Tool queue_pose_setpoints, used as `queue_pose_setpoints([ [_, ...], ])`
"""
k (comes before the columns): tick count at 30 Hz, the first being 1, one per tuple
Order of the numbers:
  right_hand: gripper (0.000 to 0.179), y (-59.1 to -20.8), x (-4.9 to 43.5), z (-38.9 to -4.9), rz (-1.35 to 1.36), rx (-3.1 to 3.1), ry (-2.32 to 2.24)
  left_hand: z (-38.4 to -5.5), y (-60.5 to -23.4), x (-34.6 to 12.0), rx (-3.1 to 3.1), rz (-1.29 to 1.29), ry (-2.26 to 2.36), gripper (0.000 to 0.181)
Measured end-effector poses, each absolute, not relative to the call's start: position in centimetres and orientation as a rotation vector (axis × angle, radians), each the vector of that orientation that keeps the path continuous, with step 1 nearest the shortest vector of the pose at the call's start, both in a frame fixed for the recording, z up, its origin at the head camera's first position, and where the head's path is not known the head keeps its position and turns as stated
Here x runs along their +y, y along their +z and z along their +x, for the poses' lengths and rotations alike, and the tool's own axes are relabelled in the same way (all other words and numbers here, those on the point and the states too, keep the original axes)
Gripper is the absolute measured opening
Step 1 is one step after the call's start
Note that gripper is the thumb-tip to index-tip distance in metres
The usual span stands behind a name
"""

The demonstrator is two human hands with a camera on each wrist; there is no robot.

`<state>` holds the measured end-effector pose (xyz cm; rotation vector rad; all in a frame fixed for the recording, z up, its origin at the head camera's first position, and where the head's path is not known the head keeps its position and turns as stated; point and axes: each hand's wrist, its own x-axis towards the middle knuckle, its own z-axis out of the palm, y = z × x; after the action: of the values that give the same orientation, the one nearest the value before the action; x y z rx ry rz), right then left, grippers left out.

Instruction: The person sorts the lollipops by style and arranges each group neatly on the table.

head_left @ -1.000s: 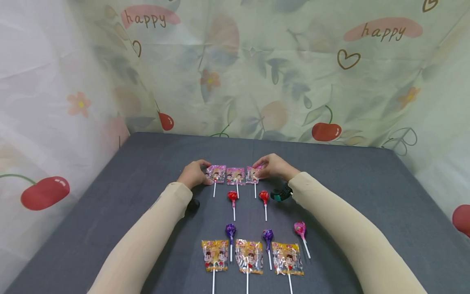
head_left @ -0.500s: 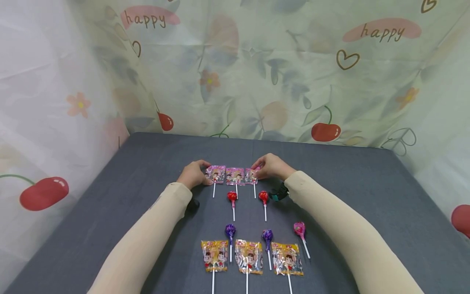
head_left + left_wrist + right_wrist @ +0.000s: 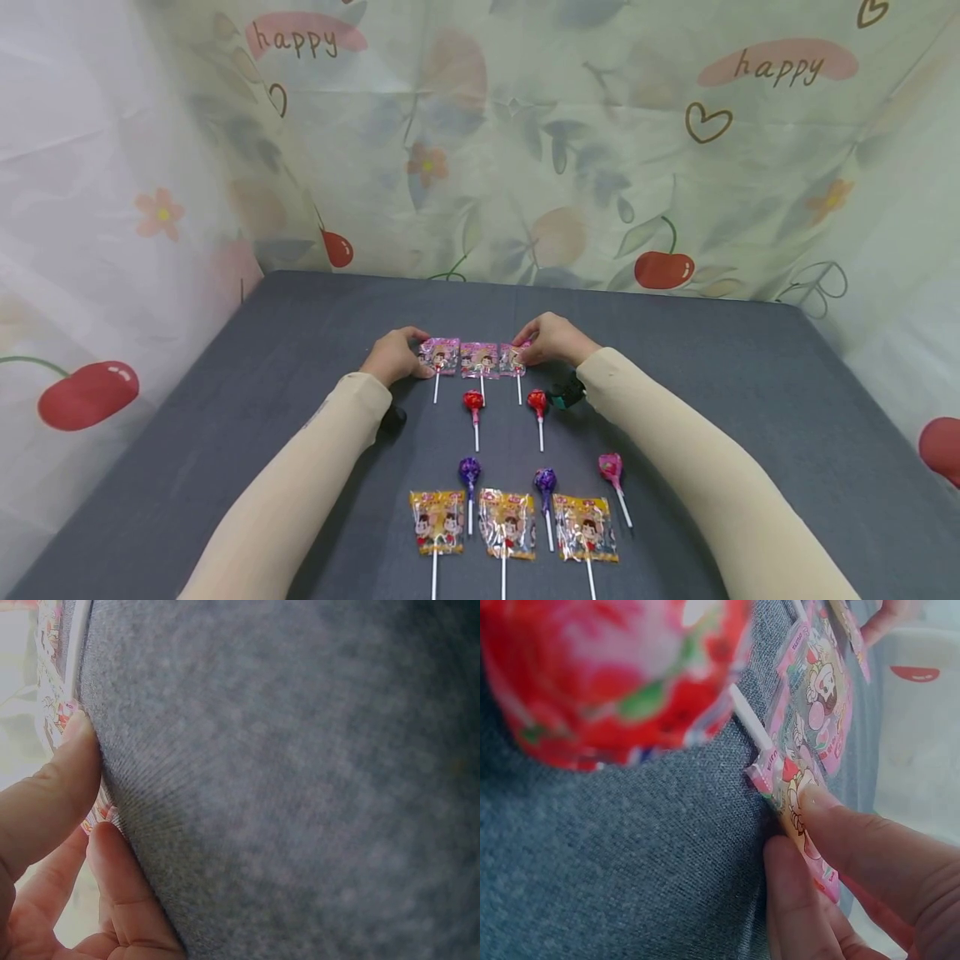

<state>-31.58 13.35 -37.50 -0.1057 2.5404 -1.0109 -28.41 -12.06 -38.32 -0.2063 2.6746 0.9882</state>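
Three flat lollipops in pink printed wrappers lie side by side toward the far part of the grey table. My left hand (image 3: 393, 354) pinches the outer edge of the left pink-wrapped lollipop (image 3: 444, 353), its thumb (image 3: 64, 780) on the wrapper. At the other end, my right hand (image 3: 561, 340) holds the right pink-wrapped lollipop (image 3: 786, 796) between thumb and fingers, covering part of it. The middle pink-wrapped lollipop (image 3: 478, 358) lies between them, untouched. White sticks point toward me. Just nearer are two red round lollipops (image 3: 473, 401), one looming large in the right wrist view.
Closer to me lie two purple round lollipops (image 3: 469, 472) and a pink round lollipop (image 3: 611, 467). Three yellow-wrapped flat lollipops (image 3: 507, 525) form a row at the near side. A printed curtain (image 3: 510, 167) hangs behind the grey table (image 3: 712, 367).
My right hand has shifted slightly left with the right pink-wrapped lollipop, closer to the middle one. The left hand stays almost still.
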Motion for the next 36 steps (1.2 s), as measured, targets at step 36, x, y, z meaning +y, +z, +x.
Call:
queue_pose_setpoints([
  [36, 0.032, -37.73, 13.68, -31.63, -0.102, 2.565, -0.990, -28.08, -38.14, -12.28, 2.680, -0.176, 1.019, 0.062],
])
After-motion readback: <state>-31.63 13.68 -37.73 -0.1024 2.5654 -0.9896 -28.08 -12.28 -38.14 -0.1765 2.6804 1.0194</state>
